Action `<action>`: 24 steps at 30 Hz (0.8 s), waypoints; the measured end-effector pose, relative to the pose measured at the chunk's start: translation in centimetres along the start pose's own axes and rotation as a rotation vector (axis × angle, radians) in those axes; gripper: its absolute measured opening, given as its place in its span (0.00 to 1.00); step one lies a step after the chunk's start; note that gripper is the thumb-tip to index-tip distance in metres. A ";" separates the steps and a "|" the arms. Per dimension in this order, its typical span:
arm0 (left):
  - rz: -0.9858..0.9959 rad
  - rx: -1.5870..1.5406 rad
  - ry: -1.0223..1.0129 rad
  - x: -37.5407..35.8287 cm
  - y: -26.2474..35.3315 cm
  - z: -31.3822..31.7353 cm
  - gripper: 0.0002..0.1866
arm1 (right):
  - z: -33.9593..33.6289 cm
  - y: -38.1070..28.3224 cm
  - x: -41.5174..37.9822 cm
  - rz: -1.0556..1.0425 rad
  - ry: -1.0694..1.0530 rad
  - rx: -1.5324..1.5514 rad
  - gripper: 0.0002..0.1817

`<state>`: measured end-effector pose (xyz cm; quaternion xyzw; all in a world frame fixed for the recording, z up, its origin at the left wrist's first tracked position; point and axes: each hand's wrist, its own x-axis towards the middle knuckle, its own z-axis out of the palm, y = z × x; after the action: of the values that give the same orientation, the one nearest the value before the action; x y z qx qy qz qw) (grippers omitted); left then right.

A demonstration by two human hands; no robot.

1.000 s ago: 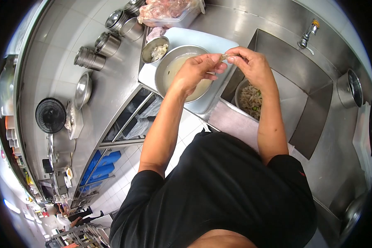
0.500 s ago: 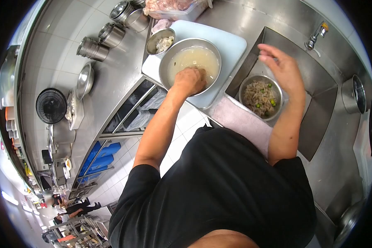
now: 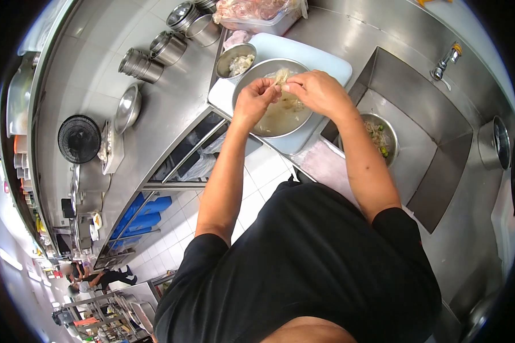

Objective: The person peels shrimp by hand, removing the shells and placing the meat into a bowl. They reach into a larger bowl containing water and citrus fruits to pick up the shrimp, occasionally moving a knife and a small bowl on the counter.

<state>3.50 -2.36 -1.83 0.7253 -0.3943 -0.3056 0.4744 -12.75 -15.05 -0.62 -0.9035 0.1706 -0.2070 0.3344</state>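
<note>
Large bowl on cutting board; small bowl just left of it. Sink right of the board (holding another bowl). Canisters further left.

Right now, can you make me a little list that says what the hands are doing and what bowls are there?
Left hand: pinching a small pale piece of food above the big bowl
Right hand: pinching the same piece from the other side
Big bowl: metal, holds cloudy liquid, sits on a pale blue board
Small bowl: metal, holds pale bits, beside the big bowl
Sink bowl: metal, in the sink, holds scraps with green bits
Far counter: metal pots and a clear tub of pinkish food
</note>
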 end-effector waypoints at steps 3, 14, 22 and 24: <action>0.055 -0.115 0.090 -1.1 0.8 1.3 0.15 | 1.6 0.2 1.3 0.104 0.022 0.127 0.16; -0.005 -0.400 -0.265 -0.8 0.3 -0.4 0.15 | 3.6 2.1 2.5 -0.133 0.078 0.819 0.21; 0.046 -0.242 0.043 -0.8 1.6 -0.4 0.18 | 1.6 -0.3 1.7 0.000 0.220 0.413 0.13; 0.071 -0.362 0.058 -1.1 2.5 -0.2 0.18 | 1.2 -0.6 1.8 0.014 0.219 0.349 0.13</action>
<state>2.42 -1.94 0.68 0.6221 -0.3442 -0.3339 0.6188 -10.55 -14.76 -0.60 -0.8028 0.1737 -0.3282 0.4666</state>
